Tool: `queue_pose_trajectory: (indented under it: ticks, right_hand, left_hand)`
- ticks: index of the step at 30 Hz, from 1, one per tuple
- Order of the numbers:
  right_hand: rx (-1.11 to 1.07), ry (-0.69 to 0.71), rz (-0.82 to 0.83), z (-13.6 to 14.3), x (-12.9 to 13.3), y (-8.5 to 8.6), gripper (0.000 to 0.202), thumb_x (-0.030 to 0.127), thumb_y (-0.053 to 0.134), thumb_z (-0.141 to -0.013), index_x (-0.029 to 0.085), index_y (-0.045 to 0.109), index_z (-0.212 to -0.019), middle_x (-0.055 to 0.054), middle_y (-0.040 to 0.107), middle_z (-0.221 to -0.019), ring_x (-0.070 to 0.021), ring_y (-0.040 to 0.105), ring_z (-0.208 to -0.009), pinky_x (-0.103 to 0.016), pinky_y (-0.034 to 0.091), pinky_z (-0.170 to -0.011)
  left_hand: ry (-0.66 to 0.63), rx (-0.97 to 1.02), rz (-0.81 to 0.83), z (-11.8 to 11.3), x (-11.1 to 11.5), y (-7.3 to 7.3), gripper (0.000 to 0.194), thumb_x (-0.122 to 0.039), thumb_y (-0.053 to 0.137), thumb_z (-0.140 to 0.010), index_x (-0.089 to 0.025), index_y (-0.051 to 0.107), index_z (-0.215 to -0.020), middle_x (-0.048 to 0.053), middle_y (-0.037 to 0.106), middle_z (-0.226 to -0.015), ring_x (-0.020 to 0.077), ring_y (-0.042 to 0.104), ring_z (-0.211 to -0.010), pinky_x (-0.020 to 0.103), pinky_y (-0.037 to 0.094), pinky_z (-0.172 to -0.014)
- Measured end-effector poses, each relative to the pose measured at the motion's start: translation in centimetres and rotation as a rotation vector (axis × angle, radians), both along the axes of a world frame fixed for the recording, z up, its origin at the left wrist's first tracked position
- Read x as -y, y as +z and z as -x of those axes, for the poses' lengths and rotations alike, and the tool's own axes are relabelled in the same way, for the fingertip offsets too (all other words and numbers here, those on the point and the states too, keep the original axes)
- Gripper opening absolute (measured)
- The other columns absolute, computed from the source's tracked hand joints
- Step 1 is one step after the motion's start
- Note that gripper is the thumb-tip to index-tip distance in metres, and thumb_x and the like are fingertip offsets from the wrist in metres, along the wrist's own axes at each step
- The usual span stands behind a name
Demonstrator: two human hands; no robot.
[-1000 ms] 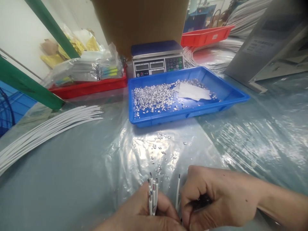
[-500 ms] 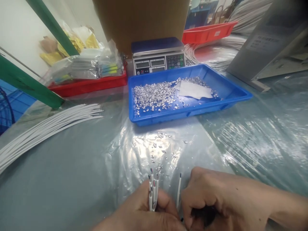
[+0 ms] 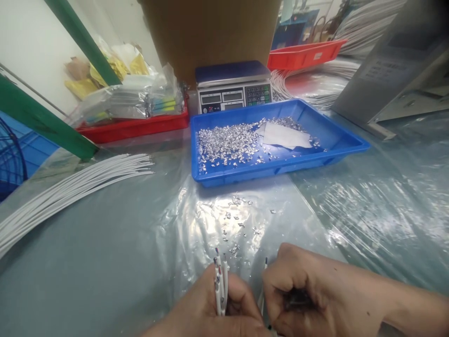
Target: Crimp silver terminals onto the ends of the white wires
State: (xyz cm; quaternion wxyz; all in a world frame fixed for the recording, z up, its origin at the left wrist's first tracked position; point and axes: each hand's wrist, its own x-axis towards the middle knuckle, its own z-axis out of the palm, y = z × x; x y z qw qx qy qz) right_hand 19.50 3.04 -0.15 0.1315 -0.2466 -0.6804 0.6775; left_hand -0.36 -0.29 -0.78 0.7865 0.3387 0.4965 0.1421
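Several white cables (image 3: 219, 285) with coloured wire tips stand upright in my left hand (image 3: 213, 311), whose thumb and fingers close round them at the bottom of the view. Close on its right is my right hand (image 3: 305, 290), fingers curled round something dark that is mostly hidden. One more white cable (image 3: 265, 264) with a dark tip shows between the two hands, partly behind my right fingers. Small silvery metal pieces (image 3: 235, 249) lie scattered on the plastic sheet just beyond my hands.
A blue tray (image 3: 242, 177) holds many metal pieces and a white paper (image 3: 286, 135). Behind it stand a scale (image 3: 233, 84) and a cardboard box (image 3: 210, 32). White cables (image 3: 77, 187) and a red tray (image 3: 140, 126) lie left; a metal machine (image 3: 379, 70) stands right.
The view has shifted slightly, so the background sits a little lower and further right. My right hand now covers more of the single cable between the hands.
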Motion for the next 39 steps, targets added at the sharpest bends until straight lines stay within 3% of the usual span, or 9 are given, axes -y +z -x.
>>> queue_pose_trajectory:
  ticks: [7, 10, 16, 20, 23, 25, 27, 31, 39]
  right_hand:
    - [0.08, -0.049, 0.13, 0.2, 0.1, -0.3, 0.022, -0.005, 0.044, -0.058, 0.017, 0.048, -0.056, 0.01, 0.044, -0.048, -0.0003, 0.036, -0.04, -0.009, 0.025, -0.036]
    - [0.111, -0.057, 0.231, 0.0, 0.1, -0.6, 0.02, -0.002, 0.046, -0.064, 0.016, 0.054, -0.06, 0.009, 0.049, -0.047, -0.002, 0.045, -0.038, -0.009, 0.031, -0.036]
    - [0.103, -0.024, 0.398, -0.7, -0.1, -1.3, 0.012, 0.021, 0.061, -0.077, 0.011, 0.067, -0.075, 0.007, 0.051, -0.044, -0.0067, 0.055, -0.041, -0.011, 0.034, -0.035]
    - [0.089, -0.03, 0.358, -0.4, -0.1, -1.4, 0.007, 0.018, 0.062, -0.075, 0.013, 0.064, -0.069, 0.008, 0.049, -0.043, -0.0074, 0.057, -0.042, -0.01, 0.034, -0.036]
    - [0.079, -0.021, 0.295, -0.3, -0.1, -1.1, 0.01, 0.007, 0.059, -0.072, 0.015, 0.06, -0.066, 0.009, 0.048, -0.045, -0.0069, 0.058, -0.043, -0.009, 0.032, -0.036]
    - [0.071, -0.004, 0.248, -0.2, -0.1, -0.8, 0.019, -0.002, 0.052, -0.068, 0.015, 0.057, -0.065, 0.009, 0.049, -0.047, -0.0046, 0.054, -0.041, -0.009, 0.03, -0.037]
    - [0.067, 0.005, 0.196, -0.1, -0.1, -0.4, 0.024, -0.007, 0.047, -0.063, 0.016, 0.053, -0.063, 0.01, 0.047, -0.049, -0.0014, 0.044, -0.04, -0.008, 0.028, -0.037]
    - [0.051, -0.057, 0.041, 0.1, 0.3, -0.3, 0.023, -0.006, 0.045, -0.059, 0.017, 0.046, -0.057, 0.011, 0.039, -0.05, -0.0002, 0.03, -0.044, -0.008, 0.023, -0.037]
    - [0.075, -0.131, 0.057, 0.2, 0.7, -0.6, 0.021, -0.002, 0.043, -0.059, 0.018, 0.047, -0.059, 0.01, 0.044, -0.052, -0.0016, 0.034, -0.045, -0.011, 0.027, -0.04]
  left_hand:
    - [-0.147, 0.032, -0.057, 0.4, -1.1, -0.5, 0.018, -0.024, 0.08, -0.058, -0.018, 0.065, -0.051, -0.006, 0.051, -0.045, 0.0078, 0.042, -0.044, 0.024, 0.026, -0.043]
    - [-0.136, 0.005, -0.057, 0.4, -1.2, -0.6, 0.017, -0.023, 0.08, -0.056, -0.018, 0.065, -0.051, -0.006, 0.051, -0.044, 0.0079, 0.042, -0.043, 0.024, 0.025, -0.043]
    - [-0.12, 0.001, -0.038, 0.4, -1.0, -0.3, 0.02, -0.028, 0.081, -0.054, -0.018, 0.064, -0.05, -0.005, 0.05, -0.043, 0.0083, 0.041, -0.043, 0.024, 0.024, -0.042]
    - [-0.132, -0.003, -0.036, 0.3, -1.0, -0.2, 0.02, -0.026, 0.081, -0.053, -0.018, 0.063, -0.048, -0.006, 0.05, -0.042, 0.0084, 0.041, -0.043, 0.024, 0.024, -0.043]
    - [-0.02, -0.023, -0.022, 0.1, -0.6, -0.2, 0.023, -0.03, 0.084, -0.052, -0.018, 0.064, -0.048, -0.006, 0.05, -0.043, 0.0082, 0.04, -0.045, 0.024, 0.024, -0.044]
    - [0.032, -0.041, -0.011, 0.0, -0.4, -0.2, 0.023, -0.03, 0.084, -0.052, -0.019, 0.064, -0.049, -0.006, 0.051, -0.044, 0.0084, 0.04, -0.046, 0.024, 0.023, -0.043]
    - [-0.026, -0.027, -0.02, 0.0, -0.5, -0.1, 0.022, -0.026, 0.084, -0.052, -0.019, 0.063, -0.047, -0.005, 0.052, -0.044, 0.0091, 0.041, -0.045, 0.024, 0.024, -0.042]
    - [-0.101, -0.012, -0.042, 0.0, -1.0, 0.0, 0.023, -0.03, 0.081, -0.055, -0.019, 0.061, -0.05, -0.006, 0.048, -0.041, 0.009, 0.04, -0.042, 0.025, 0.024, -0.043]
    - [-0.04, -0.103, -0.125, -0.2, -0.6, 0.7, 0.026, -0.034, 0.078, -0.057, -0.019, 0.058, -0.048, -0.008, 0.042, -0.041, 0.0074, 0.035, -0.042, 0.026, 0.022, -0.044]
